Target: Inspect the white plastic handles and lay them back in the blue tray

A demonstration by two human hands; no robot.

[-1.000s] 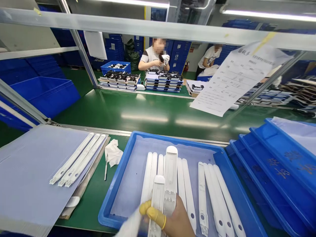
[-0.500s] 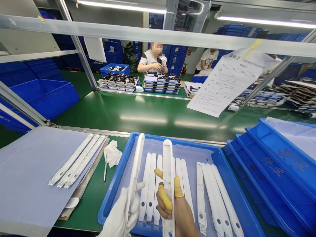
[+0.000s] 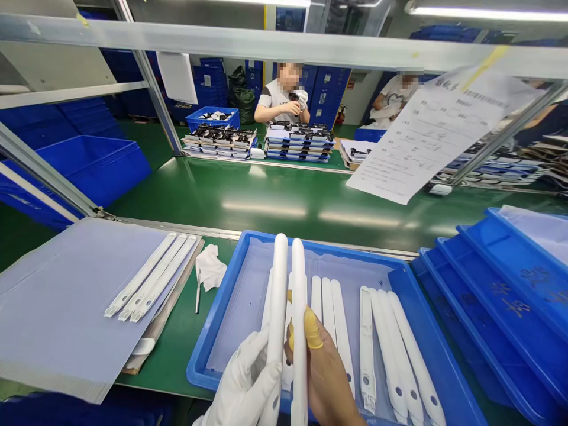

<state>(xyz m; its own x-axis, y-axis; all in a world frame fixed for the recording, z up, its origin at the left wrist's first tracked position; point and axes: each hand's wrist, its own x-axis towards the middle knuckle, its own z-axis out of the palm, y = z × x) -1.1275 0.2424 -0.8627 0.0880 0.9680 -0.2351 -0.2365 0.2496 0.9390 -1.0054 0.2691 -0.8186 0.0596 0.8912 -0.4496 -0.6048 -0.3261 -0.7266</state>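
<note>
Where the green worktop (image 3: 173, 346) begins at the near left, a ribbed translucent plastic sheet (image 3: 75, 296) lies flat, with three slender white plastic parts (image 3: 151, 276) set parallel on it, apparently to keep them off the bare surface. Just right of the sheet, a crumpled white cloth (image 3: 210, 267) and a small craft knife (image 3: 197, 293) lie together within easy reach of the work area. Next comes a blue tray (image 3: 213, 307) lined with a clear film, and the hands work above it, so that anything dropped would land on the lining. The white-gloved left hand (image 3: 242, 384) has a firm, narrow grip around one long white strip (image 3: 277, 313), held almost upright. The bare right hand (image 3: 326, 378), with yellow finger cots (image 3: 313, 328) on its fingers, grips a second white strip (image 3: 299, 331) in the same way. The two strips stand side by side, close together and near the eyes, a pose that seems suited to comparing them. The glove and cots probably protect the pale surfaces from skin contact. Further white strips (image 3: 341, 331) lie lengthwise in the tray, in rows that keep them from overlapping. At the far right, empty-looking blue trays (image 3: 501, 284) are stacked in a staggered pile.
</note>
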